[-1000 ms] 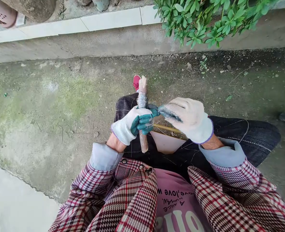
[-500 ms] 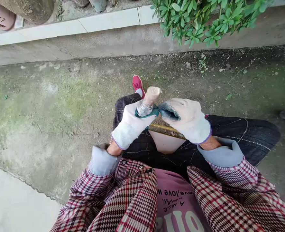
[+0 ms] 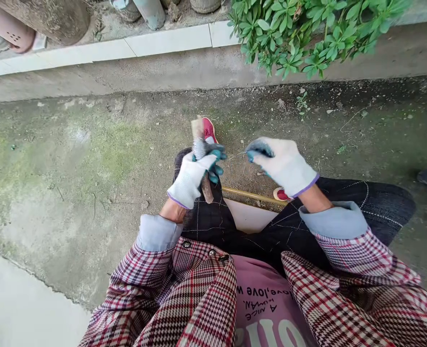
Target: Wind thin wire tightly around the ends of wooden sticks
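In the head view my left hand (image 3: 195, 176), in a white glove with blue-green palm, is closed around a short wooden stick (image 3: 206, 189). Silvery wire (image 3: 199, 148) is wound in coils near the stick's upper end, which is blurred. Off to the right, my right hand (image 3: 280, 161), gloved alike, pinches a thin strand (image 3: 238, 154) that runs across the gap towards my left hand. It looks like the loose end of the wire. Both hands are held above my knees.
A yellow-edged white seat (image 3: 253, 214) shows between my legs. Ahead stands a low wall with a white tiled ledge (image 3: 170, 41), pots at its left and a leafy green plant (image 3: 289, 38) overhanging at its right. Mossy concrete ground (image 3: 101, 140) lies around.
My hands have moved apart, and a strand now shows between them. The stick has turned more upright and shifted left, its lower end now visible below my left hand.
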`<action>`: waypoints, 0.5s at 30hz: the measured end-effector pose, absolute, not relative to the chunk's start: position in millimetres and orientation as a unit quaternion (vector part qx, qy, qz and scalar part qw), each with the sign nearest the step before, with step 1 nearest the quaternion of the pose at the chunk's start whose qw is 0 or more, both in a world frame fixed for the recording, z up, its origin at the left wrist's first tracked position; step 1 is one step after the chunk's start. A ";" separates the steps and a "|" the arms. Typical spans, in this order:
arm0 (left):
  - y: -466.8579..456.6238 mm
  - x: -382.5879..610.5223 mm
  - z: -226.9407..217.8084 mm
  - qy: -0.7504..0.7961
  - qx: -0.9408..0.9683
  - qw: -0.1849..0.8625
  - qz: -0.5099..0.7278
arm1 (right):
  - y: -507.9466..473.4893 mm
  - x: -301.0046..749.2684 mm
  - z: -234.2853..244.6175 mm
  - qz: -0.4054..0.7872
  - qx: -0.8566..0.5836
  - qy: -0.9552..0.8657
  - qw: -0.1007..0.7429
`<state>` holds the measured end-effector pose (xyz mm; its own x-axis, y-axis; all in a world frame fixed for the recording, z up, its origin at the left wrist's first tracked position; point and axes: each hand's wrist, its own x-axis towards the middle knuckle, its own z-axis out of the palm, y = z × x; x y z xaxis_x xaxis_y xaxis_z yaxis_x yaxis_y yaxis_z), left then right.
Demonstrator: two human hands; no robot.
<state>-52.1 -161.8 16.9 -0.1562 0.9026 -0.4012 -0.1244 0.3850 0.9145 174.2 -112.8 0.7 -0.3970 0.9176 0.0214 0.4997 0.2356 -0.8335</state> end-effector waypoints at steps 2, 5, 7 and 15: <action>-155.5 -67.5 17.4 0.607 0.257 0.562 0.500 | -95.4 185.5 -4.3 0.448 -0.499 -0.677 0.302; -148.5 -91.1 15.4 0.616 0.177 0.559 0.526 | -68.0 205.5 -15.0 0.443 -0.539 -0.637 0.328; -144.8 -106.2 11.7 0.622 0.137 0.547 0.544 | -49.8 222.5 -25.6 0.411 -0.571 -0.629 0.331; -138.4 -173.8 7.5 0.626 0.033 0.486 0.609 | -5.0 295.7 -76.0 0.337 -0.591 -0.661 0.318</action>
<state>-173.8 -138.4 7.5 -0.5258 0.6335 -0.5676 -0.5496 0.2562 0.7951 295.7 -5.0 -76.0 -0.1000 0.9948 0.0212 0.5665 0.0744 -0.8207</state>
